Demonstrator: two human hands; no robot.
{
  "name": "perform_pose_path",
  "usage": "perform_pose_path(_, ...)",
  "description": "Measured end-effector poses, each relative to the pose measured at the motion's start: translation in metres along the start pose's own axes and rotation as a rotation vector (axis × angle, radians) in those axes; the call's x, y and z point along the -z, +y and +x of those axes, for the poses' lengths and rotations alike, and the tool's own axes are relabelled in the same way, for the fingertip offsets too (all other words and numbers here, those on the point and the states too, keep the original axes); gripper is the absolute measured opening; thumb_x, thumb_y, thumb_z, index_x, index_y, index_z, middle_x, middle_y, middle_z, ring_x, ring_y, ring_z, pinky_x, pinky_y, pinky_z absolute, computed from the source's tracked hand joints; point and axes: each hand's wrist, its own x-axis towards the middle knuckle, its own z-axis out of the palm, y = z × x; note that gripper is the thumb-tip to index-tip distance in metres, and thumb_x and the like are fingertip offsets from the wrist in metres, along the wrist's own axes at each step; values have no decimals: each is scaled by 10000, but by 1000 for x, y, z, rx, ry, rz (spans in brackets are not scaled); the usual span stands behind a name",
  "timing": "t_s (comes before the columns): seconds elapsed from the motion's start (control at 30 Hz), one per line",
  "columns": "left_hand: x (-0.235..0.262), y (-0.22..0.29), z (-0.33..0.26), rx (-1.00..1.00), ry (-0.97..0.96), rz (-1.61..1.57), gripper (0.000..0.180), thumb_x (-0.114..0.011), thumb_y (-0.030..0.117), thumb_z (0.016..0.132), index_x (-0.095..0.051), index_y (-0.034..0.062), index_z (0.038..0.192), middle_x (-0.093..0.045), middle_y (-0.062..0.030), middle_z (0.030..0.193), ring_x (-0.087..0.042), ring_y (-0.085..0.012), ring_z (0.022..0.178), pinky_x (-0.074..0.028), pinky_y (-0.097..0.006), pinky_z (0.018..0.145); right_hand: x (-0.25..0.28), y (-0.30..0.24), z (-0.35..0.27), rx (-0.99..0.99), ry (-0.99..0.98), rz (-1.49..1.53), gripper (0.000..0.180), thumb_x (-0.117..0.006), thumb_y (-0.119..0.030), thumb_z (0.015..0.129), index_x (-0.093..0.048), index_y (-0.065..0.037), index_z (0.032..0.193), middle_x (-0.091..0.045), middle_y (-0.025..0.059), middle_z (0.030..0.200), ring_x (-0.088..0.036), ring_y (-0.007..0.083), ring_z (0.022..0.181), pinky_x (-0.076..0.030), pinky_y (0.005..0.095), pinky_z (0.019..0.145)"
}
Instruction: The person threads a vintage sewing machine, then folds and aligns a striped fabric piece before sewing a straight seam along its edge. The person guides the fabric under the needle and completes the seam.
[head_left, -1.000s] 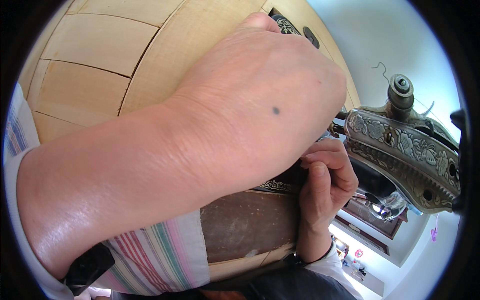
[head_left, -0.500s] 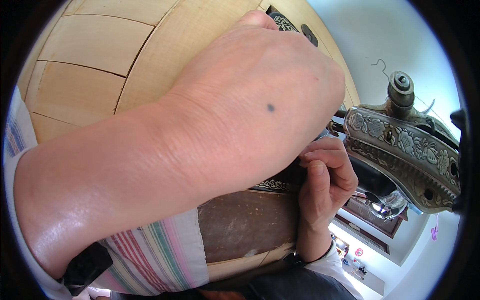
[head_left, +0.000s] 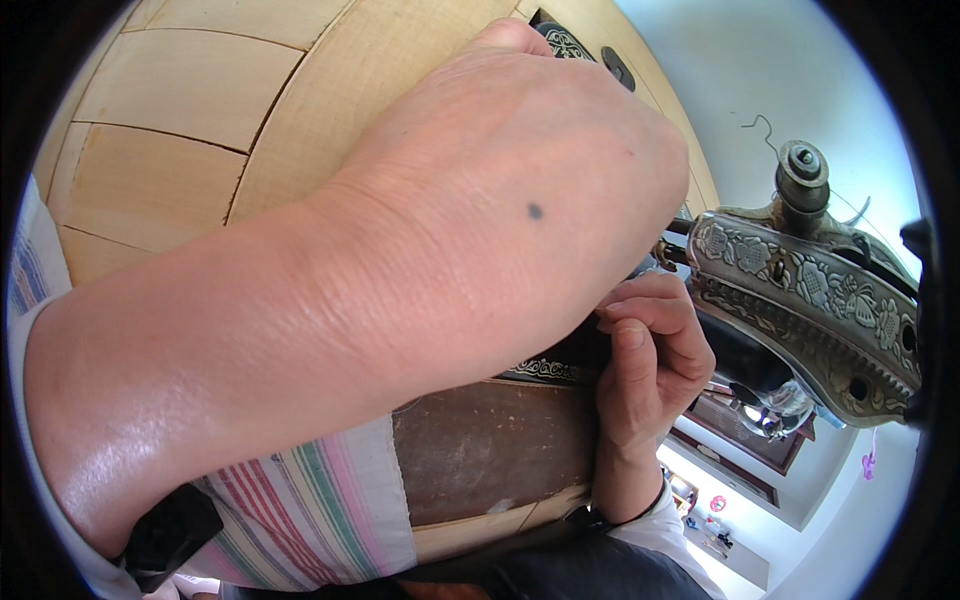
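My left hand [head_left: 540, 190] reaches across the middle, its back toward me and very near. Its bent fingers curl under and away, mostly hidden, so what they hold does not show. Just below it, my right hand [head_left: 655, 360] is closed in a pinch, thumb against bent fingers. Anything between those fingertips is too small to make out. Both hands are at the head end of an old sewing machine [head_left: 800, 275] with an embossed metal faceplate. Its black bed with gold ornament [head_left: 545, 372] shows partly beneath the hands; the needle area is covered by my left hand.
A pale wooden tabletop [head_left: 185, 80] extends at the upper left. A worn brown panel [head_left: 490, 455] lies nearer me, beside a striped cloth [head_left: 320, 505]. A round metal knob [head_left: 803, 175] tops the machine head. A dark oval plate [head_left: 618, 68] is set in the far wood.
My left hand and forearm have shifted very slightly to the left. The right hand stays in its pinch, and the machine has not moved.
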Motion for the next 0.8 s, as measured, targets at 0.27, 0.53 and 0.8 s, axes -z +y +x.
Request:
perform_pose_path(0.27,-6,-1,0,-11,34,25,123,-660,134,783,-737,103,692,-708,-105,710,-703,-255,767,-456,-371,836,1,0,1,2,-8,-21,68,-733,-12,860,-726,33,910,-707,140,903,-616,170,786,-469,276,744)
perform_pose_path(0.53,-11,0,-1,-21,68,51,125,-657,136,785,-737,103,694,-708,-107,711,-703,-257,766,-459,-372,832,2,0,1,10,-12,-34,65,-729,-17,862,-725,31,906,-710,145,906,-624,179,791,-475,281,754)
perform_pose_path(0.8,-16,3,-4,-29,105,77,128,-655,138,786,-738,103,696,-709,-109,713,-703,-259,766,-461,-373,828,2,0,1,6,-15,-34,63,-727,-13,864,-721,34,905,-707,149,902,-624,179,799,-474,280,754)
